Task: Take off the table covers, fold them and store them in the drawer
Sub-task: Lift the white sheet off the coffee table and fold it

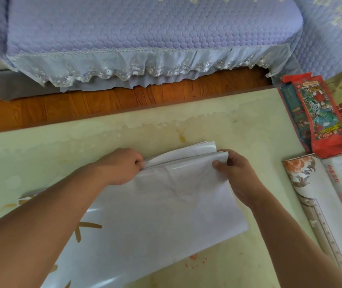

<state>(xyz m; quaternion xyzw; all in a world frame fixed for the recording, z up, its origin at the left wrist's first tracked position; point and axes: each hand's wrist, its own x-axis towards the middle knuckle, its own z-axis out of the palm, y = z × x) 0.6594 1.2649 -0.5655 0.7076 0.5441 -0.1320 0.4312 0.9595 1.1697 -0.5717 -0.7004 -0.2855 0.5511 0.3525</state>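
On the table [238, 125], at center, lies the folded cover [166, 204]; left hand [122, 166] and right hand [236, 173] pinch its far edge. At three o'clock, a red packet [319, 117] and a roll [311, 196].

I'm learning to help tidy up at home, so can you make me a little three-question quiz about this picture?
1. True or false: the left hand and the right hand both pinch the far edge of the folded, glossy white plastic table cover.
2. Which lies right of the cover? A) a red printed paper packet B) a blue cup
3. Fill in: beyond the pale yellowish table top stands a sofa under a quilted ______ cover.

Key: 1 true; 2 A; 3 lilac
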